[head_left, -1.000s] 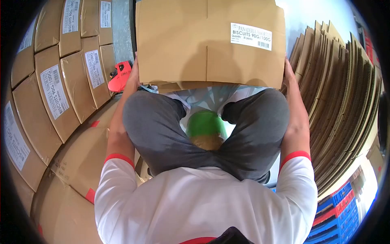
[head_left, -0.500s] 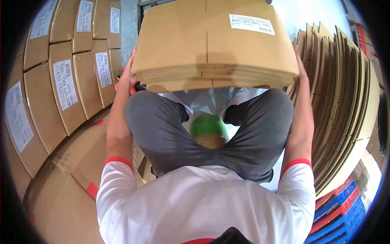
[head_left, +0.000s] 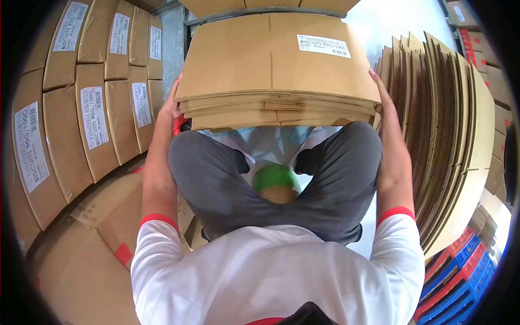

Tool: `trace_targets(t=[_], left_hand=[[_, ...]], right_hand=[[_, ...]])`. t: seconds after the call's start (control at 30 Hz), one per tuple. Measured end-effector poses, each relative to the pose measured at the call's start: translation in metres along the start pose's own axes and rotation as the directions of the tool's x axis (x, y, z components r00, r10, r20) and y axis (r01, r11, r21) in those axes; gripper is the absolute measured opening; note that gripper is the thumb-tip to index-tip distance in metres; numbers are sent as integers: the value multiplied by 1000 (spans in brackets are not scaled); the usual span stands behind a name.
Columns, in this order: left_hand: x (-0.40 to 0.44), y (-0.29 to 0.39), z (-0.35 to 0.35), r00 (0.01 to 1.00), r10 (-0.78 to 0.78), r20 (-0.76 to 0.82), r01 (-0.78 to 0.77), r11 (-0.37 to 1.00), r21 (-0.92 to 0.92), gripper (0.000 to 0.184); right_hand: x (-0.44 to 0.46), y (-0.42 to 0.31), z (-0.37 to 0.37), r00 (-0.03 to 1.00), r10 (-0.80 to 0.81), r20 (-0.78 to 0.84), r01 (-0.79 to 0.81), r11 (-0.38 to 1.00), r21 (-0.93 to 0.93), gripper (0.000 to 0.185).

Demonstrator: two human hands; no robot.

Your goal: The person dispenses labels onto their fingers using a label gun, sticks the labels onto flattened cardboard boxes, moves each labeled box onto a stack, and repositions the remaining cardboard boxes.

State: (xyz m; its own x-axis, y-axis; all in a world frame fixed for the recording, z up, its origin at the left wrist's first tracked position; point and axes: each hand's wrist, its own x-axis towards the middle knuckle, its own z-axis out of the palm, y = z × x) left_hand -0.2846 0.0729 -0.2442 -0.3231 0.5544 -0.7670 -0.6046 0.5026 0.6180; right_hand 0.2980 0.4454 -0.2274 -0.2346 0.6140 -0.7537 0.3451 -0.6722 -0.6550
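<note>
A stack of flattened cardboard cartons [head_left: 227,59] lies in front of my knees, its layered near edges facing me. A white label [head_left: 324,46] reading "Panaderia Assorted Biscuits 90g/100g" is on the top carton. My left hand [head_left: 172,100] grips the stack's left side, its fingertips partly hidden behind the edge. On the opposite side, my right hand [head_left: 383,92] presses along the stack's right edge with fingers pointing away from me. What lies beneath the stack is hidden.
Labelled closed cartons [head_left: 92,119] are piled along my left. Many flattened cardboard sheets [head_left: 460,135] stand on edge at my right, near red and blue pallets [head_left: 460,276]. Something round and green [head_left: 275,179] sits between my legs. More cardboard [head_left: 271,5] lies beyond a metal bar.
The stack now appears lower in view and nearer my body, with both hands still at its sides. Its layers look less even, and cardboard behind a metal bar has come into view.
</note>
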Motion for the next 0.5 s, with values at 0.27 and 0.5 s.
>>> trace_targets(t=[0.27,0.5], left_hand=[[-17,53,19,990,2,-143,8,998,70,86],[-83,97,20,993,99,-60,-97,995,36,79]], right_hand=[[-3,-62,-5,990,-68,121,70,998,-8,89],[-72,-86,-1,964,-265,17,265,955,-134,88]])
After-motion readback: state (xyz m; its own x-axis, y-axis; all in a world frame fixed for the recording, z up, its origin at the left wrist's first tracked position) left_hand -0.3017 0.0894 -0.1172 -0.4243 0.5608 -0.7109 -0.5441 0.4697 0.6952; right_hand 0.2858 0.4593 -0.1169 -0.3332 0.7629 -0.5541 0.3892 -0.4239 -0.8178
